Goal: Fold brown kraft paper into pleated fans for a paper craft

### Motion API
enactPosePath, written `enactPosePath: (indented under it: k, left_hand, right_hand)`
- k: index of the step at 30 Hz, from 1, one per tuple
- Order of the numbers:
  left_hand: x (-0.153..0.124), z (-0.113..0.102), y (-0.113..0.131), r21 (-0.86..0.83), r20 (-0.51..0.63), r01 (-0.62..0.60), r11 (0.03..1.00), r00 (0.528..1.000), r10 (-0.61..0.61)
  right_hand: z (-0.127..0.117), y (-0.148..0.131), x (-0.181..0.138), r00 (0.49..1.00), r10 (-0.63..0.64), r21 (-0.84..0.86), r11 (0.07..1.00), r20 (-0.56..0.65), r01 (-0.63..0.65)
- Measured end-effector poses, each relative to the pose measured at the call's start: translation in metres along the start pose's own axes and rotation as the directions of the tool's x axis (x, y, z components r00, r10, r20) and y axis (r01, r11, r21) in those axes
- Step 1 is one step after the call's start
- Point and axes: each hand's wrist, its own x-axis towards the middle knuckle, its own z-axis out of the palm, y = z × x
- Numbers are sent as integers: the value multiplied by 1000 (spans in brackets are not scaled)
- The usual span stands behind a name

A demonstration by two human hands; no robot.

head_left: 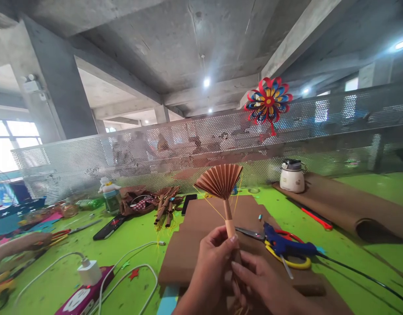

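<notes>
My left hand (212, 262) is closed round the thin rolled handle of a brown pleated paper fan (220, 180), holding it upright above the table. My right hand (261, 280) is just right of it, fingers bent against the lower end of the handle, where pale straw-like strands stick out. Thin yellow threads hang from the fan's base. Beneath both hands lie brown paper sheets (188, 245).
A blue glue gun (287, 246) and yellow-handled scissors (288, 261) lie to the right. A brown paper roll (352, 210), white jar (291, 176), red pen (316, 218), cables and charger (89, 271), rolled paper sticks (165, 205) sit on the green table. Another person's hand (14, 248) at left. Paper flower (269, 101) on the mesh fence.
</notes>
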Motion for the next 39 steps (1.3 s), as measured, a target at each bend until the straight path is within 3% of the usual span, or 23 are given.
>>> enactPosePath:
  k: [15,25,31,39]
  left_hand:
    - [-9,10,13,141,-53,-64,988,996,72]
    - [-4,7,8,174,-61,-57,983,996,68]
    - [0,2,9,218,-75,-66,974,994,84]
    - [2,-2,5,163,-26,-54,985,998,59]
  right_hand:
    - [-2,12,3,997,27,-10,1000,-77,-28]
    - [1,12,2,994,54,-17,998,-100,-56]
    - [0,13,0,993,111,-25,993,-33,-112]
    - [4,13,0,985,167,-9,986,-37,-168]
